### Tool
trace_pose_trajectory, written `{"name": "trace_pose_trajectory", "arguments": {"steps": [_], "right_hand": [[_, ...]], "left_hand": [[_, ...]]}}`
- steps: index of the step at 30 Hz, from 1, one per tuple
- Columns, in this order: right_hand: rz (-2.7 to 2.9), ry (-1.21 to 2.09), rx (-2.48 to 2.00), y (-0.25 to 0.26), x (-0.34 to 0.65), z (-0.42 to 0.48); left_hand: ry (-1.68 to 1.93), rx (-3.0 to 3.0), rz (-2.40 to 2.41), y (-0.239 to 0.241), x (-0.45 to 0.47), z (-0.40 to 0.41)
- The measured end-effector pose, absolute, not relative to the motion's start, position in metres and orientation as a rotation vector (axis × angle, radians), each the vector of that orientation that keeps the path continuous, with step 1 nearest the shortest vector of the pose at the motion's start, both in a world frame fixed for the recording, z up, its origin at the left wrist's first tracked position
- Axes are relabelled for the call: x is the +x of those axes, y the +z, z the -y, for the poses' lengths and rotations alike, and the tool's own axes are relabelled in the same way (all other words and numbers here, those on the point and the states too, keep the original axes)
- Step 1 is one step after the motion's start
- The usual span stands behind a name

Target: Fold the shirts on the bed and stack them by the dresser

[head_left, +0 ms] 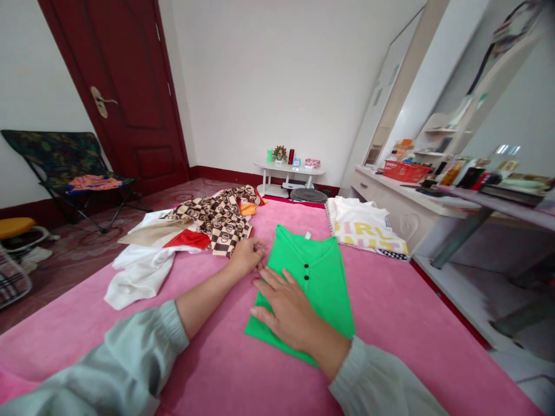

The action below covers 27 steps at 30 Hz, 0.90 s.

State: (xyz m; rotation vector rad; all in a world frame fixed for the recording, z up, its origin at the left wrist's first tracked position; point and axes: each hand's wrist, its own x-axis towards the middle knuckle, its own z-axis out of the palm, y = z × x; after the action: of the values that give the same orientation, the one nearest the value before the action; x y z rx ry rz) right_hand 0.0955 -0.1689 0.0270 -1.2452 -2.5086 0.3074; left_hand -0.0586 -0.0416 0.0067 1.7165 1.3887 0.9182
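A green buttoned shirt (318, 271) lies folded lengthwise on the pink bed cover (390, 300). My right hand (288, 309) rests flat on its lower left part, fingers stretched out and apart. My left hand (247, 254) sits at the shirt's left edge, near the collar end, fingers curled together at the cloth; what they pinch, if anything, is hidden.
A heap of clothes (191, 237), brown checkered, red and white, lies left of the shirt. Folded white tops (362, 228) lie at the far right of the bed. A dresser (416, 202) stands right, a small white table (288, 173) at the back wall, a folding chair (65, 164) by the red door (125, 86).
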Motion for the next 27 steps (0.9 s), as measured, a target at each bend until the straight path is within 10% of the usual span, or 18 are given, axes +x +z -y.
{"name": "trace_pose_trajectory", "arguments": {"steps": [27], "right_hand": [[2.353, 0.482, -1.248, 0.03, 0.098, 0.16]], "left_hand": [[0.805, 1.697, -1.209, 0.017, -0.021, -0.091]]}}
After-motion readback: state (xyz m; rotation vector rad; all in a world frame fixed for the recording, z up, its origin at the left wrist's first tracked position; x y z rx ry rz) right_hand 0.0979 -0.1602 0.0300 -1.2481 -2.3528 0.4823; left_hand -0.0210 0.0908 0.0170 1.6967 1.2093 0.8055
